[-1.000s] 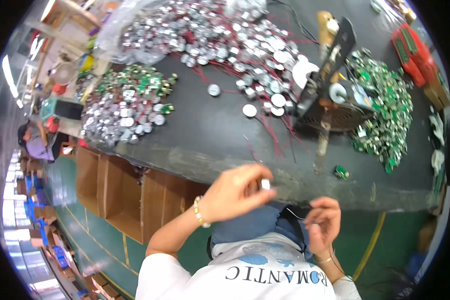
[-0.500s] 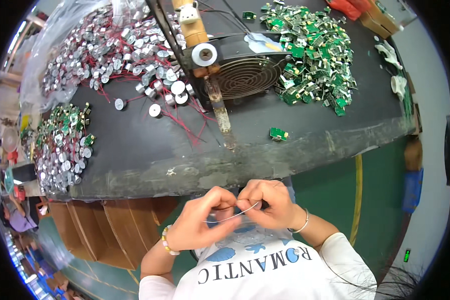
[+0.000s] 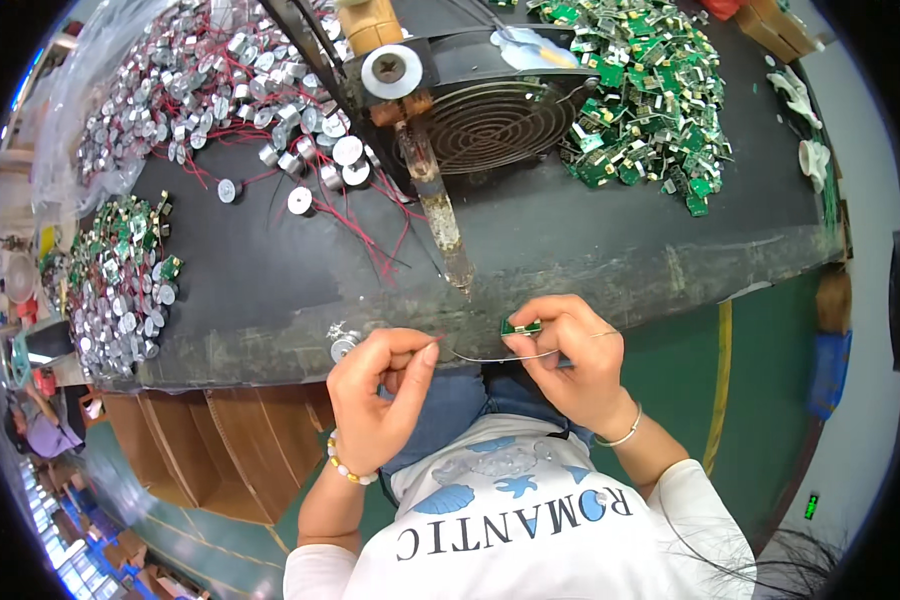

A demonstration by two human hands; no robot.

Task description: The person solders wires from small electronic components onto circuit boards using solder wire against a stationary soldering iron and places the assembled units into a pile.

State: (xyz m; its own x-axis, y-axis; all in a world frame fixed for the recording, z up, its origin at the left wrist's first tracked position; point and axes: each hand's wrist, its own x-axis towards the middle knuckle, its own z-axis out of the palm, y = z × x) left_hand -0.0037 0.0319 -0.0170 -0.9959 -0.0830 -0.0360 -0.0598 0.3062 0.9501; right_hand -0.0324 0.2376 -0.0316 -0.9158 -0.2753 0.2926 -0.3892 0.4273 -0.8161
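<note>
My left hand [image 3: 378, 395] pinches a thin red wire at its thumb and fingertip. Beside its knuckles, at the bench edge, lies a small round silver motor [image 3: 344, 348]; whether the wire belongs to it I cannot tell. A small green circuit board [image 3: 520, 328] sits in the fingertips of my right hand [image 3: 580, 365]. Through that same hand runs a thin silvery solder wire [image 3: 492, 359], its free end pointing toward my left hand. Just above, between both hands, the tip of a mounted soldering iron [image 3: 450, 240] points down, touching neither.
A black fan [image 3: 495, 125] stands behind the iron. Silver motors with red wires [image 3: 240, 90] are heaped at the far left, green boards [image 3: 650, 100] at the far right. Boards joined with motors [image 3: 125, 290] lie at the left edge. Cardboard boxes [image 3: 210, 450] stand below the bench.
My hands have moved apart and forward to the bench edge. The single green board from the bench is now in my right hand. A motor now shows beside my left hand.
</note>
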